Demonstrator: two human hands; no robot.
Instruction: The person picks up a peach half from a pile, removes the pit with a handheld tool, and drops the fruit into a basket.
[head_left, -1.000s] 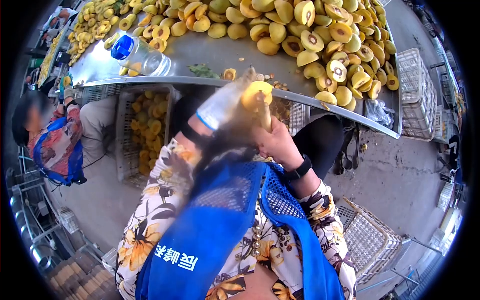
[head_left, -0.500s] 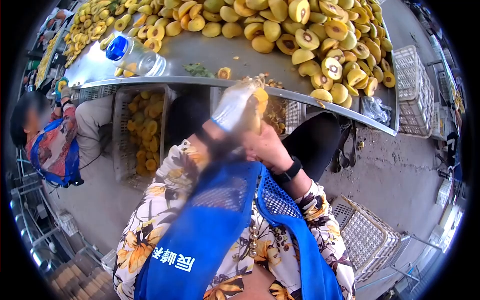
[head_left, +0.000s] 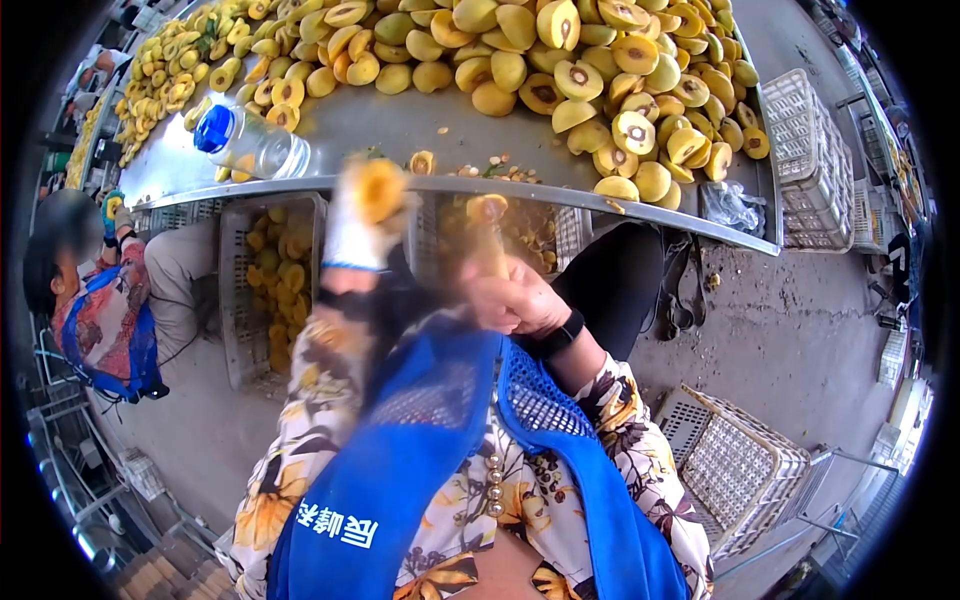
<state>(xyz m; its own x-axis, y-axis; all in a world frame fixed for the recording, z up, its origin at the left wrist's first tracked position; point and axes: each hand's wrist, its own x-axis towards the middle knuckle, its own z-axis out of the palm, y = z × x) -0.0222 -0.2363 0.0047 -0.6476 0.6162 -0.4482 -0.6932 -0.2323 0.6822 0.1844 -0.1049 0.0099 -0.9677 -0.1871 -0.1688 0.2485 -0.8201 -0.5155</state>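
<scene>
My left hand (head_left: 352,236), in a white glove and smeared by motion, holds a yellow peach half (head_left: 382,190) with its cut face showing, just in front of the table edge. To its right, my bare right hand (head_left: 515,298) is closed around a short tan-handled tool (head_left: 493,245) that points up. An orange-brown piece shows at the tool's tip; blur hides what it is. The hands are apart. On the metal table (head_left: 380,125) lies a big pile of halved peaches (head_left: 490,60), several with pits in them.
A clear bottle with a blue cap (head_left: 250,143) lies on the table, left. A crate of peach halves (head_left: 275,285) stands below, another under the table. Crates (head_left: 810,165) are stacked at right, one (head_left: 740,460) behind right. A co-worker (head_left: 105,310) sits at left.
My left hand has moved left with the peach half, away from my right hand. The tool in my right hand now shows upright. The whole view has shifted slightly.
</scene>
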